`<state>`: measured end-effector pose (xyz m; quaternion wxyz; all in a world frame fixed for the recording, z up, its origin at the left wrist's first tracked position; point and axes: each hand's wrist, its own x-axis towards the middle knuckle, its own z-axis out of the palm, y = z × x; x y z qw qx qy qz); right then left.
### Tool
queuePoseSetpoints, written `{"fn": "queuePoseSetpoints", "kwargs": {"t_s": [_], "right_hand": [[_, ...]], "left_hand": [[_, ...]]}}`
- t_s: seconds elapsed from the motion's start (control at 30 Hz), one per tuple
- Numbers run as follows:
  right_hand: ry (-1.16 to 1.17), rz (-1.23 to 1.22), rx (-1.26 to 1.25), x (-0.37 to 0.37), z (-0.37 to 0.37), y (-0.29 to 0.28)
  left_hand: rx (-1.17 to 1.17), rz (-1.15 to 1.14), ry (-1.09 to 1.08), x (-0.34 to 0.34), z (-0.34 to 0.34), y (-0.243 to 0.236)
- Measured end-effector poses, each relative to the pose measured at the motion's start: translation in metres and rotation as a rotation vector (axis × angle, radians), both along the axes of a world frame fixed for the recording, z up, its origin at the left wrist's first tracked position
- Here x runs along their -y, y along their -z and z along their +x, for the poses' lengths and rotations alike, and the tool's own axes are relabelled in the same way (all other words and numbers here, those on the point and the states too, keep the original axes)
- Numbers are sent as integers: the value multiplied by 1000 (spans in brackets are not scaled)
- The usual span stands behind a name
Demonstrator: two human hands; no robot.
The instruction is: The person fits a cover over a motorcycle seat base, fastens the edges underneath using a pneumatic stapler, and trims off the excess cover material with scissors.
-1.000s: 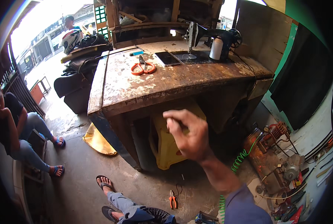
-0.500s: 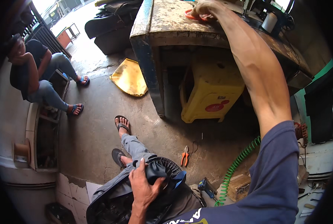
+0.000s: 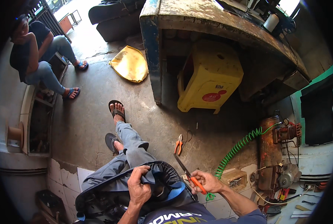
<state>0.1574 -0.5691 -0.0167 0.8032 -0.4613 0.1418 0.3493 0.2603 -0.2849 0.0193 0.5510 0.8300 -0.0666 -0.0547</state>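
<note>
Across my lap lies a ribbed black plastic shell (image 3: 107,199), which looks like the underside of a motorcycle seat. Dark, loose cover material (image 3: 157,177) hangs over its edge, and my left hand (image 3: 138,188) is closed on a fold of it. My right hand (image 3: 210,182) grips a pair of scissors (image 3: 197,183) by the orange handles. Their dark blades point up and left, away from the shell's rim, and look nearly closed together. A blue patch of material (image 3: 176,190) shows between the two hands.
Orange-handled pliers (image 3: 178,145) lie on the floor ahead. A yellow stool (image 3: 211,78) stands under the worn workbench (image 3: 196,18). A green coiled hose (image 3: 235,147) runs right to a rusty compressor (image 3: 269,156). Someone sits at left (image 3: 34,52); a yellow sheet (image 3: 130,64) lies on the floor.
My right hand has come back from the workbench top to beside my lap, bringing the orange-handled scissors. My left hand has closed on the cover material at the shell's edge.
</note>
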Motion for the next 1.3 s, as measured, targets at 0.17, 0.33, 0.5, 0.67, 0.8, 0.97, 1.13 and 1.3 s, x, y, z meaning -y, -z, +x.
{"fn": "queuePoseSetpoints", "kwargs": {"t_s": [0.17, 0.33, 0.5, 0.67, 0.8, 0.97, 1.13, 1.3], "right_hand": [[-406, -93, 45, 25, -22, 29], [-482, -105, -76, 25, 7, 38], [-432, 110, -18, 37, 1, 42], [-414, 37, -66, 44, -5, 56], [-526, 40, 3, 48, 0, 70], [-519, 47, -58, 56, -8, 49], [-483, 93, -25, 52, -20, 59], [-380, 191, -85, 39, -29, 64]], "left_hand": [[-12, -55, -75, -2, -11, 12], [59, -27, -37, -5, -23, 12], [78, 2, 60, -7, -39, 3], [83, 78, 68, 6, -46, 5], [129, 84, 141, 10, -49, -5], [-5, 43, -35, 15, -55, 18], [-78, -6, -119, 16, -53, 18], [-141, 24, -127, 19, -52, 21]]}}
